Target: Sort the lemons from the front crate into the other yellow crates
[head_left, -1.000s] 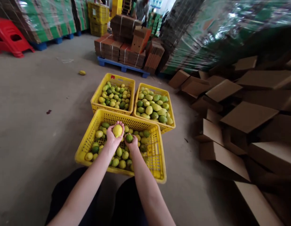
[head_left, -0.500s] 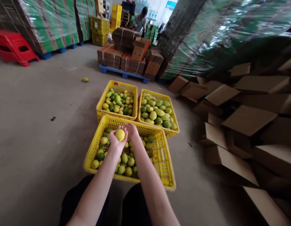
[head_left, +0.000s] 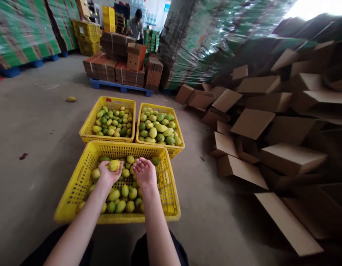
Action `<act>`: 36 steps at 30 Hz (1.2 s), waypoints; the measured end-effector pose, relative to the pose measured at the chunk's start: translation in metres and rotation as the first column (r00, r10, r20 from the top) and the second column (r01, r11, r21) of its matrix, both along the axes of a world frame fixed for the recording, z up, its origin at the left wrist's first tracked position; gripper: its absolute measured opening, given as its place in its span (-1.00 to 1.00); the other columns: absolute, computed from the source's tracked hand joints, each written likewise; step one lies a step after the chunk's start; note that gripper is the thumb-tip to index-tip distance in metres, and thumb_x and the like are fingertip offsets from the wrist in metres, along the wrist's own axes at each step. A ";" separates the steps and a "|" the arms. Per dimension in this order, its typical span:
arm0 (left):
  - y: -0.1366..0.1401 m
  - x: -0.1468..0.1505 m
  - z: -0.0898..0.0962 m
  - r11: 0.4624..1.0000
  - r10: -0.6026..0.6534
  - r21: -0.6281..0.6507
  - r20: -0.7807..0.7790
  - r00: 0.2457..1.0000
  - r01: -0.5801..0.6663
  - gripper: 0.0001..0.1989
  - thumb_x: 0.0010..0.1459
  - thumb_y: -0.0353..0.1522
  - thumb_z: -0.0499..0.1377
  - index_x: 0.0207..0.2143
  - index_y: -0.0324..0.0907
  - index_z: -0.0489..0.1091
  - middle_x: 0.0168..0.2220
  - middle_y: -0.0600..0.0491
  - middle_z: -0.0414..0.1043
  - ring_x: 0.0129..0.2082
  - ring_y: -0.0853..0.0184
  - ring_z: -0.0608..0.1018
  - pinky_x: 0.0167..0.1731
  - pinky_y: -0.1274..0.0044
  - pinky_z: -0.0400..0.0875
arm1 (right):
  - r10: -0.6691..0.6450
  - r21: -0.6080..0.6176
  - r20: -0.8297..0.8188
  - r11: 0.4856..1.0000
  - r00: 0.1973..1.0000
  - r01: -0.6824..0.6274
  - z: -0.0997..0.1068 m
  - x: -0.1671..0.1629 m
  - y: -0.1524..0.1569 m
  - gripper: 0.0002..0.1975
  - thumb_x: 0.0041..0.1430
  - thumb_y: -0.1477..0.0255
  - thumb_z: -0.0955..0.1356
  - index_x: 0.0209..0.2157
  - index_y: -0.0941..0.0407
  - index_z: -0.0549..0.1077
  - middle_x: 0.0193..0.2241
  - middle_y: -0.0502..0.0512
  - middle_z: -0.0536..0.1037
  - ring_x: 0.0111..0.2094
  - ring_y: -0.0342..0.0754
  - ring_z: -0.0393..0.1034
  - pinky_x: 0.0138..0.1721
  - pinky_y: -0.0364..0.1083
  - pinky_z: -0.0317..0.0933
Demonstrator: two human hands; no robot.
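Note:
My left hand [head_left: 109, 173] is palm up with its fingers curled round a yellow lemon [head_left: 114, 165]. To its right, my right hand [head_left: 145, 172] is palm up, its fingers loosely bent and apart, with nothing in it. Both hands are over the near yellow crate [head_left: 72, 188], whose bottom is partly covered with green and yellow lemons [head_left: 125, 190]. Behind it stand two more crates, a back left crate [head_left: 86, 123] full of small lemons [head_left: 115, 123] and a back right crate [head_left: 178, 138] with larger, longer greenish fruit [head_left: 161, 128].
A heap of open cardboard boxes [head_left: 252, 123] covers the floor on the right. Bundled flat cartons [head_left: 100, 68] sit on a blue pallet [head_left: 110, 85] ahead, with a person [head_left: 136, 26] beyond. One stray lemon [head_left: 71, 99] lies on the floor at left. Wrapped stacks [head_left: 24, 27] stand behind.
My hands have moved apart; the right one has turned palm up away from the lemon, which stays in my left hand. The view has swung right, so the crates appear further left.

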State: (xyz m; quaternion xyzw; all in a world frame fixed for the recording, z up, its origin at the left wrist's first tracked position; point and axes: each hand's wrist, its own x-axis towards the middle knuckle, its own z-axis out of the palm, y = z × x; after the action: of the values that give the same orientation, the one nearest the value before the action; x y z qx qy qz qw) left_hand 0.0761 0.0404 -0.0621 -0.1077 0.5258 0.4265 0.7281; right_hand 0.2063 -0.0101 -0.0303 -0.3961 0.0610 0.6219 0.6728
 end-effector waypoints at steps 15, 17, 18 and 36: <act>0.168 0.200 0.073 0.605 -0.203 0.445 -0.715 0.669 0.660 -0.71 0.13 -0.54 0.26 -0.12 -0.14 0.34 -0.22 0.07 0.43 -0.29 0.46 0.51 -0.20 0.57 0.51 | -0.224 0.032 -0.091 0.973 0.970 0.228 -0.044 0.118 -0.015 -0.94 -0.11 0.50 0.37 -0.52 0.10 0.38 -0.64 -0.07 0.47 -0.62 -0.22 0.35 -0.57 -0.24 0.23; 0.194 0.244 0.069 0.506 -0.145 0.433 -0.810 0.569 0.746 -0.62 0.10 -0.53 0.29 -0.04 -0.15 0.35 -0.06 -0.02 0.42 -0.14 0.35 0.52 -0.04 0.42 0.47 | -0.206 0.021 -0.116 0.978 0.972 0.210 -0.040 0.115 -0.013 -0.94 -0.14 0.49 0.38 -0.53 0.10 0.39 -0.65 -0.08 0.46 -0.63 -0.23 0.34 -0.57 -0.24 0.22; 0.202 0.262 0.062 0.448 -0.123 0.411 -0.851 0.511 0.794 -0.60 0.09 -0.52 0.30 -0.02 -0.15 0.36 0.03 -0.07 0.40 -0.02 0.27 0.50 0.05 0.36 0.41 | -0.186 0.015 -0.133 0.982 0.974 0.189 -0.038 0.113 -0.013 -0.93 -0.16 0.48 0.39 -0.54 0.10 0.40 -0.65 -0.07 0.46 -0.63 -0.23 0.34 -0.57 -0.24 0.22; 0.107 0.073 -0.012 0.028 0.104 0.217 -0.971 0.213 0.976 -0.74 0.01 -0.39 0.26 -0.18 -0.05 0.53 0.22 -0.06 0.33 0.31 0.06 0.26 0.35 0.23 -0.01 | -0.219 0.064 -0.130 0.971 0.967 0.229 -0.030 0.120 -0.020 -0.94 -0.13 0.49 0.36 -0.54 0.09 0.38 -0.62 -0.07 0.45 -0.58 -0.20 0.34 -0.51 -0.20 0.26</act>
State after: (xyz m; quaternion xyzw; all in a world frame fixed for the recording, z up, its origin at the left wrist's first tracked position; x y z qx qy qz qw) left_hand 0.1495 0.1469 -0.0746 0.7720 0.4311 0.2806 0.3734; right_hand 0.3267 -0.0300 -0.0603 -0.3211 0.1221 0.5668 0.7488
